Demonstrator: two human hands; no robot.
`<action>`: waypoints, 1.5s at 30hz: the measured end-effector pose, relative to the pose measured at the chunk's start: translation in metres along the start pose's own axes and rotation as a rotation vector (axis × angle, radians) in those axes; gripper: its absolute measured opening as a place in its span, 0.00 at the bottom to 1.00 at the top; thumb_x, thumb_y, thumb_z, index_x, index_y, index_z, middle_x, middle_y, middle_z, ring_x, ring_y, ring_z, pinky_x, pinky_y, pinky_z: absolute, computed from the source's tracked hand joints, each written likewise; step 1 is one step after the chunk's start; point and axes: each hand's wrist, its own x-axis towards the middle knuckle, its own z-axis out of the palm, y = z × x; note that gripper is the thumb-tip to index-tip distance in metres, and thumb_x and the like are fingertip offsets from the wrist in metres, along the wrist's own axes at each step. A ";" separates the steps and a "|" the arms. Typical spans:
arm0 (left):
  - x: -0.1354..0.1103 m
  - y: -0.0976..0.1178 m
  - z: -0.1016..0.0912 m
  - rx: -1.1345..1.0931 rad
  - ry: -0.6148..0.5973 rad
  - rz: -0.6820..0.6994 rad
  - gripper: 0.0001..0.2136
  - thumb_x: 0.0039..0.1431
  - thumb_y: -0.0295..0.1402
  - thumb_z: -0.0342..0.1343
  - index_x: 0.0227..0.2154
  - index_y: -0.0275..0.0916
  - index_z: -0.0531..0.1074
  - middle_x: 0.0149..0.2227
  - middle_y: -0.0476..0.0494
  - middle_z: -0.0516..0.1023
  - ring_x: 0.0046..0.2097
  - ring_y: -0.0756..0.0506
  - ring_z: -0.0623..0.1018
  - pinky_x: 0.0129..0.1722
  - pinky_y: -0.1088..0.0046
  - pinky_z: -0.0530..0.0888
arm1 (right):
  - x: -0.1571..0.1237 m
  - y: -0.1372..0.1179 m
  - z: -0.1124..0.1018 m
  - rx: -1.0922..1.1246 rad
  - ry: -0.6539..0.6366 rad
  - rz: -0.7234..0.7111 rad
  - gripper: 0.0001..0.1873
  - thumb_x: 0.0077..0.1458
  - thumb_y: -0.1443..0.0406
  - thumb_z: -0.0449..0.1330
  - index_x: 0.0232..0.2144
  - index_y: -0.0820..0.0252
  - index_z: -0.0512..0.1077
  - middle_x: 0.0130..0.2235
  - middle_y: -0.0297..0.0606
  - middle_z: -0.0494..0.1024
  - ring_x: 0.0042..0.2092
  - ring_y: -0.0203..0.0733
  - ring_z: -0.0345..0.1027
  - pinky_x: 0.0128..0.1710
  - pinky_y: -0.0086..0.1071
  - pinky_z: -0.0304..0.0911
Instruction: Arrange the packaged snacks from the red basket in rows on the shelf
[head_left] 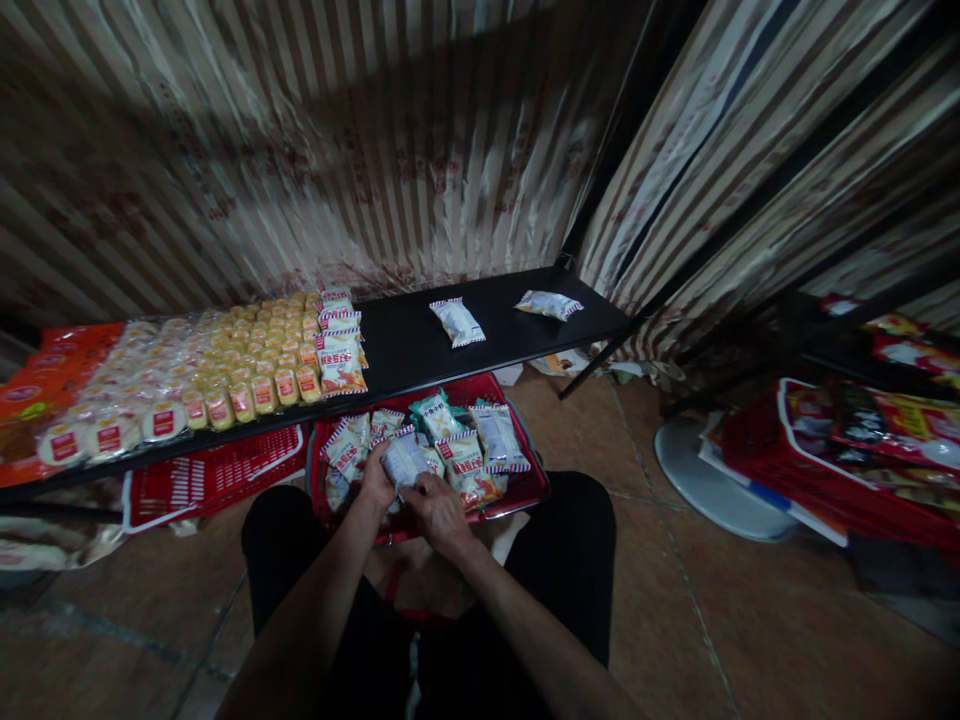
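Observation:
Between my two hands is a small snack packet [405, 460], its pale printed side facing up, held over a red shopping basket [536, 487]. My left hand [376, 480] grips the packet's left side. At its lower right edge, the fingers of my right hand [439, 510] are closed on it. More snack packets [469, 468] lie in the basket, mostly white and orange with striped ends, plus a green packet [433, 412]. The basket sits between my knees, below the front edge of a black shelf [405, 355].
On the shelf, rows of wrapped cakes [262, 390] stand left of stacked snack packets [341, 362]. Two loose packets [457, 322] lie farther right. Another red basket [217, 480] is under the shelf. At right, a filled basket [780, 470] rests by a grey stool [697, 490]. Striped curtains [375, 140] hang behind.

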 end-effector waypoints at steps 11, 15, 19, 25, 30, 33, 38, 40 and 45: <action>0.006 -0.003 -0.004 -0.066 0.056 0.051 0.16 0.52 0.30 0.52 0.43 0.33 0.72 0.31 0.40 0.80 0.34 0.41 0.79 0.40 0.63 0.75 | -0.009 0.014 0.012 0.030 0.035 0.060 0.13 0.54 0.73 0.56 0.39 0.54 0.75 0.36 0.40 0.73 0.40 0.45 0.63 0.43 0.36 0.62; 0.007 -0.001 -0.003 -0.073 0.073 0.045 0.15 0.53 0.29 0.50 0.43 0.33 0.72 0.29 0.41 0.79 0.33 0.42 0.79 0.39 0.64 0.75 | -0.014 0.020 0.021 0.125 0.101 0.095 0.15 0.53 0.74 0.55 0.39 0.54 0.75 0.38 0.40 0.71 0.42 0.45 0.61 0.44 0.38 0.63; 0.007 0.000 -0.003 -0.066 0.092 0.025 0.14 0.53 0.31 0.50 0.42 0.32 0.72 0.30 0.40 0.79 0.33 0.41 0.79 0.40 0.63 0.75 | -0.020 0.024 0.028 0.229 0.189 0.131 0.16 0.50 0.75 0.55 0.39 0.56 0.75 0.41 0.42 0.69 0.45 0.46 0.60 0.45 0.40 0.63; 0.008 0.000 -0.004 -0.065 0.113 0.018 0.14 0.53 0.33 0.52 0.41 0.33 0.72 0.32 0.39 0.80 0.35 0.39 0.79 0.39 0.61 0.75 | -0.021 0.026 0.031 0.360 0.292 0.184 0.14 0.50 0.74 0.53 0.36 0.57 0.74 0.42 0.41 0.68 0.47 0.45 0.61 0.47 0.41 0.63; 0.008 -0.001 -0.005 -0.078 0.104 0.025 0.15 0.52 0.32 0.52 0.42 0.33 0.72 0.33 0.39 0.80 0.36 0.39 0.80 0.40 0.62 0.75 | -0.015 0.029 0.028 0.425 0.360 0.354 0.10 0.55 0.69 0.51 0.38 0.58 0.70 0.39 0.41 0.69 0.44 0.44 0.63 0.46 0.41 0.63; 0.007 -0.001 -0.006 -0.091 0.092 0.030 0.15 0.52 0.31 0.52 0.42 0.33 0.72 0.32 0.40 0.80 0.36 0.40 0.79 0.41 0.62 0.74 | -0.013 0.032 0.028 0.436 0.403 0.422 0.11 0.54 0.67 0.52 0.41 0.61 0.67 0.40 0.43 0.70 0.45 0.46 0.63 0.47 0.42 0.62; 0.007 -0.002 -0.006 -0.110 0.067 0.018 0.13 0.53 0.30 0.51 0.41 0.33 0.73 0.28 0.42 0.79 0.34 0.41 0.79 0.42 0.62 0.74 | -0.009 0.037 0.028 0.464 0.474 0.492 0.19 0.53 0.64 0.53 0.48 0.62 0.66 0.45 0.48 0.71 0.49 0.49 0.63 0.49 0.45 0.62; 0.007 -0.002 -0.006 -0.112 0.056 0.011 0.13 0.53 0.30 0.51 0.41 0.34 0.73 0.28 0.43 0.79 0.34 0.42 0.79 0.43 0.62 0.74 | -0.008 0.039 0.027 0.502 0.458 0.488 0.17 0.53 0.63 0.54 0.46 0.60 0.68 0.44 0.46 0.72 0.47 0.47 0.65 0.47 0.43 0.63; 0.009 -0.002 -0.006 -0.113 0.045 0.000 0.13 0.54 0.32 0.52 0.41 0.34 0.73 0.28 0.43 0.79 0.32 0.42 0.79 0.42 0.60 0.74 | -0.007 0.039 0.022 0.590 0.404 0.500 0.12 0.55 0.61 0.52 0.36 0.59 0.72 0.37 0.41 0.76 0.40 0.44 0.69 0.43 0.38 0.64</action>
